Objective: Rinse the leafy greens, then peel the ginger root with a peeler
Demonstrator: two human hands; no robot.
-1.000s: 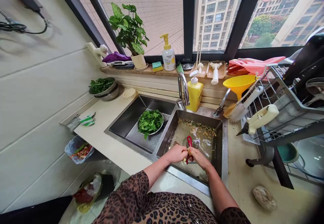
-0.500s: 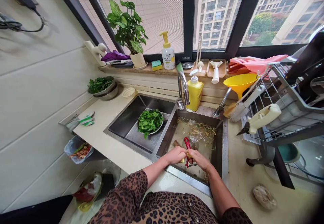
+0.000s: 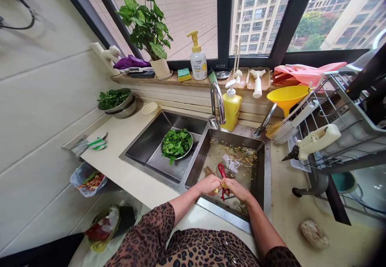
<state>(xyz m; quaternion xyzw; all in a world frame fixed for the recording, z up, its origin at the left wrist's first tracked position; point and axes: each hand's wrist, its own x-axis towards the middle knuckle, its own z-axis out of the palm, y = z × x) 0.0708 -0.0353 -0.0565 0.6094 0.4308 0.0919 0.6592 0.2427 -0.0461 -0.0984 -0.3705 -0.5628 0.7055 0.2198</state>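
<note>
Over the right-hand sink basin [image 3: 196, 150], my left hand [image 3: 209, 184] is closed on a small yellowish-brown piece, apparently ginger [image 3: 223, 184]. My right hand [image 3: 237, 188] pinches the other side of that piece, so the fingertips of both hands meet. A red peeler [image 3: 221, 169] sits at the right fingers, its looped handle pointing away from me and its head showing below the fingers. It seems held in the right hand, though the grip is partly hidden. Cloudy water with floating scraps fills the basin, and a brown lump [image 3: 208, 171] lies beyond my left hand.
In the left basin stands a bowl of green leaves [image 3: 176, 144]. The faucet [image 3: 217, 102] rises behind the divider, beside a yellow soap bottle [image 3: 231, 112]. A wire dish rack [image 3: 328, 118] stands at right, with a wrapped lump [image 3: 314, 233] nearer me. More greens [image 3: 113, 99] are at far left.
The camera view has shifted slightly. Both hands stay together over the right basin, with only small finger movement around the ginger; the peeler keeps its place by the right hand.
</note>
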